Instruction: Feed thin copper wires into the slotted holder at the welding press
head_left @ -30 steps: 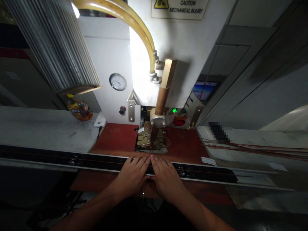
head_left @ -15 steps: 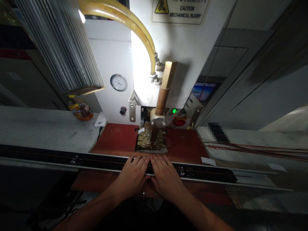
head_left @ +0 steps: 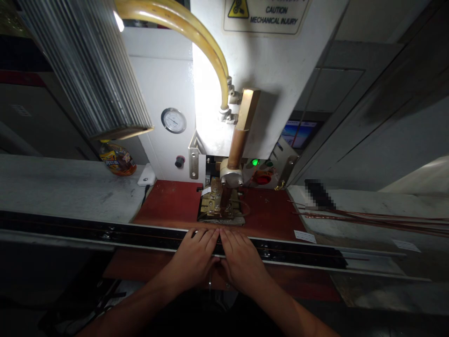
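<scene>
A long metal channel (head_left: 393, 276) with a black strip (head_left: 301, 255) inside runs from left to right across the red work surface. A thin copper-coloured line shows along the strip. My left hand (head_left: 196, 255) and my right hand (head_left: 242, 255) lie side by side over the channel's middle, their index fingers nearly touching. The fingers reach across to the far edge, and the thumbs are on the near side, so both hands grip the channel. Just beyond my fingertips stands a brass fixture (head_left: 213, 203) beneath the machine's copper electrode arm (head_left: 237, 147).
Copper rods (head_left: 379, 220) lie on the right bench, beside a blurred dark object (head_left: 320, 194). On the left are a bottle (head_left: 117, 159) and a white box (head_left: 146, 175). A ribbed lamp housing (head_left: 87, 70) and yellow hoses (head_left: 196, 35) hang above. A green light (head_left: 255, 162) glows.
The channel's right end sits very slightly further right in the view, as does the machine, so the view itself has shifted a little. Both hands keep the same grip.
</scene>
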{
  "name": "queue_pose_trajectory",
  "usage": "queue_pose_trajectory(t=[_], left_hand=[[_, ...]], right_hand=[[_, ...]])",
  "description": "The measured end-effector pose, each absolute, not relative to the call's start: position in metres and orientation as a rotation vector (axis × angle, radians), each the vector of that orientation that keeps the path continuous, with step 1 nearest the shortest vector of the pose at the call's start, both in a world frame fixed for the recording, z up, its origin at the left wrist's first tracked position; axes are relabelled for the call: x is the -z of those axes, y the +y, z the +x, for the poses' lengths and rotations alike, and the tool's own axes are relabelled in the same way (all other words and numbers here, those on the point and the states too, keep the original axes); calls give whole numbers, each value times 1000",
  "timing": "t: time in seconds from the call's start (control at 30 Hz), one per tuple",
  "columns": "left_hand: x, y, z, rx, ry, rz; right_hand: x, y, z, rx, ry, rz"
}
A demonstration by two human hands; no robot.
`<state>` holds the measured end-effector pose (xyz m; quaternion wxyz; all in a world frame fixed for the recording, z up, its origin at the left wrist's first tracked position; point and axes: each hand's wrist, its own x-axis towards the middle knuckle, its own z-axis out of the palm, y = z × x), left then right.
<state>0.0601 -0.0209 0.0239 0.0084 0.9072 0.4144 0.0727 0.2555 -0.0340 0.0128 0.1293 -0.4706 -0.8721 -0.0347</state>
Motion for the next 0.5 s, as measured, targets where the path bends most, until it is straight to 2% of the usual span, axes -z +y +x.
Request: queue_pose_trajectory(t=[0.5], left_hand=[[-23,-20,61,-237,1283,2850]], right_hand=[[-10,-33,256,74,-2526,-1379]])
